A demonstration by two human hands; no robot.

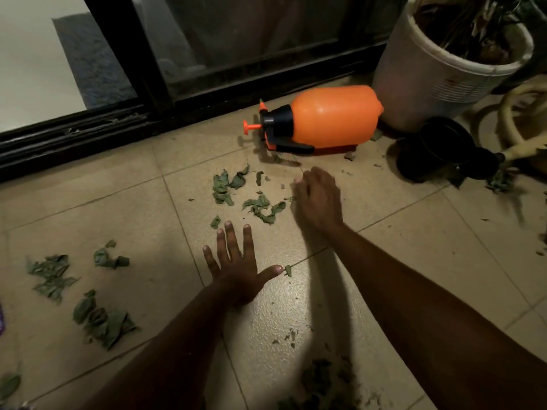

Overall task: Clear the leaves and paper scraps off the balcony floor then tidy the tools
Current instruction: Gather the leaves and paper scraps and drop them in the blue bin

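Dry green leaves (236,190) lie scattered on the beige tiled balcony floor (118,202). My left hand (236,267) rests flat on the tiles with its fingers spread, just below that patch. My right hand (318,199) is on the floor at the patch's right edge, fingers bent down and touching the tiles beside the leaves. More leaf piles lie at the left (56,276), lower left (103,321) and bottom centre (325,383). An orange pump sprayer (322,119) lies on its side beyond my right hand.
A black sliding-door track (88,137) runs along the far side. A white plant pot (438,63) stands at the upper right, with black saucers (444,152) and a coiled cream hose (521,128) beside it. A purple object (1,318) shows at the left edge.
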